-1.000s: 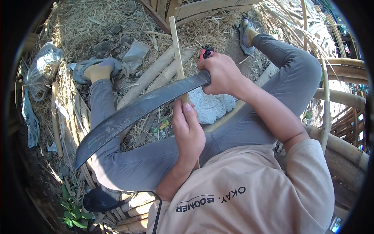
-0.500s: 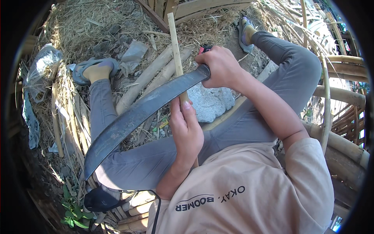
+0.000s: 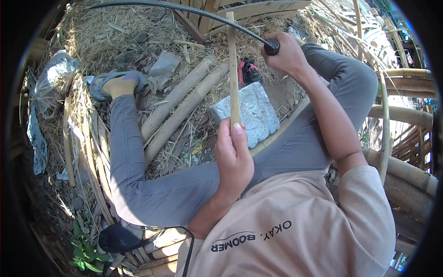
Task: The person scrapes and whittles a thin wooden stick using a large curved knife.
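A slim, pale bamboo strip (image 3: 233,69) is held in front of the body by the left hand (image 3: 234,159). Its lower part is pinched between the thumb, laid along its face, and the curled fingers; its lowest end is hidden by the hand. The strip's long axis is set nearly straight up the view, the free end being pointed away from the torso and tipped slightly to the left.

A long, curved machete (image 3: 184,7) is gripped by the right hand (image 3: 286,53), its fingers being wrapped closely around the dark handle. The blade is seen as a narrow dark line, directed from the fist toward the upper left, and the strip is crossed by it near the free end; whether the two are touching cannot be told.

A rough, pale grey stone block (image 3: 258,111) is partly covered by the strip, with a red-and-black object (image 3: 250,73) lying just beyond it. Two bamboo poles (image 3: 177,97) are laid side by side on the ground to the left of the stone. The ground (image 3: 106,27) is strewn with dry straw and scraps, a crumpled plastic bag (image 3: 164,64) among them. Wooden boards (image 3: 263,10) are seen at the far edge, thick bamboo (image 3: 406,171) is stacked at the right, and a green plant (image 3: 87,251) is lit at the lower left.
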A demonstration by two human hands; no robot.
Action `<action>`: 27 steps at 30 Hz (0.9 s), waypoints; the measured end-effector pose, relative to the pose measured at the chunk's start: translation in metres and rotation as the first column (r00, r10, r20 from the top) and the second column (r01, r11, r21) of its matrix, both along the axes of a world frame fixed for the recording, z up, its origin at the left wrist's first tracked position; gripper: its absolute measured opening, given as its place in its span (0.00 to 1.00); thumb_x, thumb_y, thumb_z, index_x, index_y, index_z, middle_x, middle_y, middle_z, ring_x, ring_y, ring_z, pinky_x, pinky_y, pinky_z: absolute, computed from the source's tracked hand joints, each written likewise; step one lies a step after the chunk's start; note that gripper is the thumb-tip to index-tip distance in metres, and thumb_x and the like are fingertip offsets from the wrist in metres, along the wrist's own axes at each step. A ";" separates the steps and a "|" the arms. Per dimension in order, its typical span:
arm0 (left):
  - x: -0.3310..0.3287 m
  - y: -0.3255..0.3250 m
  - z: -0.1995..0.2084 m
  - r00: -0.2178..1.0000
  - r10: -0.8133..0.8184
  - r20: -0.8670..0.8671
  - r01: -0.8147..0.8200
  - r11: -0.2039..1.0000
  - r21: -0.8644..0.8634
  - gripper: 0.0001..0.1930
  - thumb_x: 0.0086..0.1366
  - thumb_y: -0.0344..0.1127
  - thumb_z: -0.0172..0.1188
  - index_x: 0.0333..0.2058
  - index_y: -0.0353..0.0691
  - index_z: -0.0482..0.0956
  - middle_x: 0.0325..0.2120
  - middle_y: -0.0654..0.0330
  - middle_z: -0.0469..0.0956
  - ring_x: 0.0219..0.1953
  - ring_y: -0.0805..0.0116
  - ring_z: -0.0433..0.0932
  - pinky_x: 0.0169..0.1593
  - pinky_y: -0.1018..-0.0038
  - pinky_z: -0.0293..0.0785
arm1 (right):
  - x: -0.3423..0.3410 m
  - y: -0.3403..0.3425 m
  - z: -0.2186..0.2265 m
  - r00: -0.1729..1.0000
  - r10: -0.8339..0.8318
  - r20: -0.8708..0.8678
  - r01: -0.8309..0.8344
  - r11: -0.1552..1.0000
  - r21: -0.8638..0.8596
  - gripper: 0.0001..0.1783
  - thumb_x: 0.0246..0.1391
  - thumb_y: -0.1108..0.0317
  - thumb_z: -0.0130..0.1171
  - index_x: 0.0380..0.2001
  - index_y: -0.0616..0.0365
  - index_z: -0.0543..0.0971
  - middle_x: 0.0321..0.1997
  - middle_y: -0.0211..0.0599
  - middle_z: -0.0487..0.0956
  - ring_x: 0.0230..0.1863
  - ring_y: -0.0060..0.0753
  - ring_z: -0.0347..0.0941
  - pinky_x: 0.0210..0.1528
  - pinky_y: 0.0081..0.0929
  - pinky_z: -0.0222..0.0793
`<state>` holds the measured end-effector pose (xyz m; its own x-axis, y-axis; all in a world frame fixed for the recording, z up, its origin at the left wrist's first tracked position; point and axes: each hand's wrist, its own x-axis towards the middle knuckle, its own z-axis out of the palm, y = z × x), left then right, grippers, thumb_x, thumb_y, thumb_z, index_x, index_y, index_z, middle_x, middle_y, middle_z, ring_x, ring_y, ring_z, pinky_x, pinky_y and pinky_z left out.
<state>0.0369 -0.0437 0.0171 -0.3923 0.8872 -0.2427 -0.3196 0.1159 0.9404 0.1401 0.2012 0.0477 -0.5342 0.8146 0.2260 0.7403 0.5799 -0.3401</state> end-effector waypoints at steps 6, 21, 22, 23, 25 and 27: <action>-0.004 0.005 -0.012 0.998 0.039 0.053 -0.038 0.999 -0.003 0.12 0.78 0.40 0.42 0.41 0.38 0.68 0.21 0.74 0.61 0.18 0.89 0.53 0.20 0.84 0.49 | -0.019 -0.042 -0.004 0.986 0.164 0.012 -0.161 0.979 -0.122 0.10 0.36 0.67 0.61 0.24 0.60 0.83 0.21 0.51 0.79 0.28 0.58 0.77 0.37 0.45 0.75; -0.004 0.000 0.006 0.991 -0.046 0.124 0.062 0.990 -0.126 0.11 0.78 0.37 0.42 0.39 0.36 0.68 0.22 0.71 0.63 0.21 0.86 0.58 0.23 0.82 0.55 | -0.007 -0.005 -0.008 0.979 0.067 0.190 -0.066 0.998 -0.009 0.19 0.30 0.63 0.66 0.32 0.55 0.86 0.28 0.48 0.82 0.36 0.52 0.81 0.43 0.42 0.78; -0.004 0.001 0.006 0.992 -0.048 0.120 0.064 0.990 -0.125 0.11 0.78 0.37 0.42 0.39 0.36 0.68 0.22 0.71 0.63 0.21 0.86 0.58 0.23 0.82 0.55 | -0.005 -0.002 -0.010 0.980 0.064 0.187 -0.064 0.998 -0.008 0.19 0.30 0.63 0.66 0.32 0.55 0.86 0.28 0.48 0.82 0.36 0.52 0.81 0.43 0.42 0.78; -0.003 0.001 0.006 0.988 -0.038 0.147 0.056 0.992 -0.117 0.11 0.78 0.38 0.42 0.39 0.36 0.68 0.22 0.72 0.63 0.21 0.86 0.58 0.23 0.82 0.54 | -0.004 0.000 -0.008 0.980 0.047 0.195 -0.051 0.999 0.015 0.19 0.31 0.62 0.66 0.32 0.56 0.86 0.28 0.50 0.82 0.36 0.53 0.81 0.44 0.43 0.78; -0.001 -0.001 0.010 0.984 -0.030 0.173 0.049 0.993 -0.107 0.11 0.78 0.38 0.42 0.39 0.37 0.68 0.22 0.72 0.62 0.21 0.86 0.57 0.22 0.83 0.53 | 0.002 0.014 -0.008 0.979 0.029 0.202 -0.038 0.998 0.041 0.18 0.33 0.62 0.65 0.32 0.58 0.86 0.29 0.51 0.82 0.36 0.54 0.81 0.44 0.43 0.78; -0.003 -0.005 0.018 0.985 -0.027 0.171 0.034 0.999 -0.039 0.11 0.78 0.38 0.42 0.39 0.37 0.68 0.21 0.73 0.61 0.20 0.87 0.55 0.22 0.83 0.51 | 0.022 0.056 -0.010 0.954 -0.231 0.191 0.227 0.973 0.045 0.18 0.37 0.61 0.63 0.31 0.61 0.85 0.30 0.55 0.82 0.37 0.56 0.81 0.44 0.45 0.78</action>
